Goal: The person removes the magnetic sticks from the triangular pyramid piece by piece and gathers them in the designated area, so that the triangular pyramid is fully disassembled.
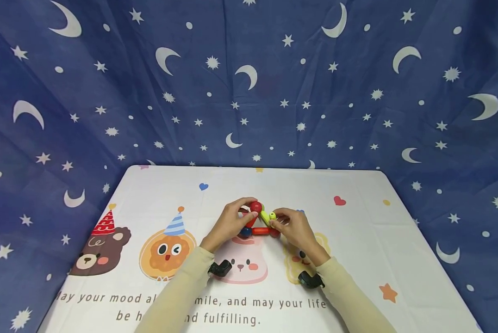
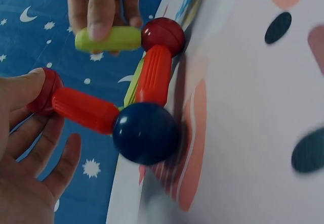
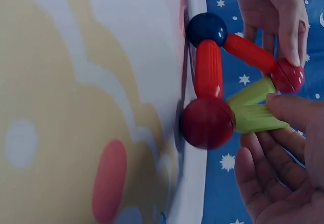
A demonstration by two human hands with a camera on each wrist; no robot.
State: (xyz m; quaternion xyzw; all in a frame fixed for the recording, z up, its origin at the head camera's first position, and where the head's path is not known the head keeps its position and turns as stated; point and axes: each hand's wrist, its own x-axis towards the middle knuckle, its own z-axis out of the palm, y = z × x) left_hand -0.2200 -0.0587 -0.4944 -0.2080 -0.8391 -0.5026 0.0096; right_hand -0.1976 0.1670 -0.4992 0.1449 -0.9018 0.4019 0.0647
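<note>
A small structure of magnetic balls and rods stands on the table. My left hand (image 1: 228,223) pinches the raised bright red ball (image 1: 256,206) between thumb and fingers. From that ball a red rod (image 2: 85,109) slopes down to a dark blue ball (image 2: 146,133) on the tabletop. Another red rod (image 3: 208,68) links the blue ball to a dark red ball (image 3: 207,123). With its thumb and fingers my right hand (image 1: 297,227) pinches a yellow-green rod (image 2: 112,38) whose end meets the dark red ball. A second yellow-green rod (image 3: 251,91) lies behind, partly hidden.
The white tablecloth (image 1: 349,240) carries printed cartoon figures and lettering. Behind the table hangs a dark blue curtain (image 1: 274,129) with moons and stars. Each wrist wears a small black camera, one on the left (image 1: 220,268) and one on the right (image 1: 310,280).
</note>
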